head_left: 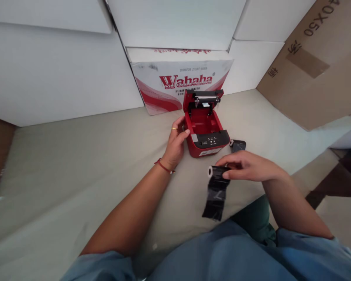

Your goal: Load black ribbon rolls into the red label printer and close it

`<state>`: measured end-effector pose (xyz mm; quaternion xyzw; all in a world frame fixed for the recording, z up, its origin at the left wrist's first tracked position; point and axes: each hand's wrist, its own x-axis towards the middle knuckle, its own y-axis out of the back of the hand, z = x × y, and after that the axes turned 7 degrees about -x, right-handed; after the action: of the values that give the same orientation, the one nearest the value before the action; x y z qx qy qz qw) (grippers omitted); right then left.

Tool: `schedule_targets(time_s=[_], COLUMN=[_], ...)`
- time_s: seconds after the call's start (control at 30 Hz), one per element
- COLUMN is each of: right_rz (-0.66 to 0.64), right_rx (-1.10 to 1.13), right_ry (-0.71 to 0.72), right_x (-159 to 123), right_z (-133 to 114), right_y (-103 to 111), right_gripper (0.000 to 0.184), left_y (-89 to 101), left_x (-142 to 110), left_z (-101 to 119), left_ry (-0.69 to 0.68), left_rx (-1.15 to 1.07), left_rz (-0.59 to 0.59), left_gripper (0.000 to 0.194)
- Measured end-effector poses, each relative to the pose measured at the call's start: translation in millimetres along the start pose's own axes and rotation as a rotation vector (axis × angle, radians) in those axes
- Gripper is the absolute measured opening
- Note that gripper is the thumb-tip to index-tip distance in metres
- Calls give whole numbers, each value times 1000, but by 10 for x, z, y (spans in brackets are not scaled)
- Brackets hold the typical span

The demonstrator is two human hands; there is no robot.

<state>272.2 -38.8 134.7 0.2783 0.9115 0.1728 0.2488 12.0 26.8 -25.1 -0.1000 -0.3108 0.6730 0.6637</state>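
Observation:
A small red and black label printer stands with its lid raised, and its red inside is exposed. My left hand grips the printer's left side, the thumb near the front corner and the other fingers farther back. In front of the printer, my right hand pinches a roll of black ribbon on a white core. A loose length of shiny ribbon hangs down from that roll. Just right of the printer lies a second black roll, partly hidden behind my right hand.
The pale cloth-covered surface spreads out beneath the printer. Behind it stands a white and red Wahaha carton, among plain white boxes. A big brown carton is at the right. The table edge runs close to my body.

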Motion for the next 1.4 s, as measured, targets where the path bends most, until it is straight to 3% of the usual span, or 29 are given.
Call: schedule_targets(time_s=[0.1, 0.2, 0.27, 0.37, 0.43, 0.53, 0.8, 0.9, 1.07, 1.17, 1.23, 1.4], right_rz=[137, 328, 508, 824, 898, 766, 536, 420, 174, 265, 386, 577], right_rx=[-77, -133, -202, -430, -596, -678, -741, -769, -455, -435, -523, -819], right_ry=[-14, 29, 3, -175, -343, -498, -448, -408, -46, 55, 60, -191], right_x=[189, 169, 66, -95, -149, -145, 5, -56, -454, -480, -295, 518], right_z=[142, 193, 261, 487, 685, 922, 984, 810, 97, -307, -440, -457], right_y=[-287, -316, -173, 154, 344, 486, 487, 498, 545, 586, 604, 545], right_gripper=[41, 38, 35, 30, 29, 35, 41, 33, 39, 38, 39, 44], left_y=[10, 18, 21, 23, 22, 18, 7, 4, -12, -18, -20, -31], left_x=[-5, -13, -15, -12, -8, -4, -7, -8, -2, 0, 2, 8], left_z=[15, 30, 35, 27, 16, 4, 23, 11, -33, -40, -36, -33], left_ry=[15, 30, 35, 38, 36, 34, 35, 35, 19, 11, 12, 12], left_rx=[-26, -46, -41, -27, -19, -16, -7, -8, 4, 22, 34, 21], left_rz=[7, 13, 10, 17, 22, 23, 35, 36, 52, 73, 67, 80], left_gripper=[64, 62, 61, 61, 59, 57, 59, 59, 58, 58, 57, 59])
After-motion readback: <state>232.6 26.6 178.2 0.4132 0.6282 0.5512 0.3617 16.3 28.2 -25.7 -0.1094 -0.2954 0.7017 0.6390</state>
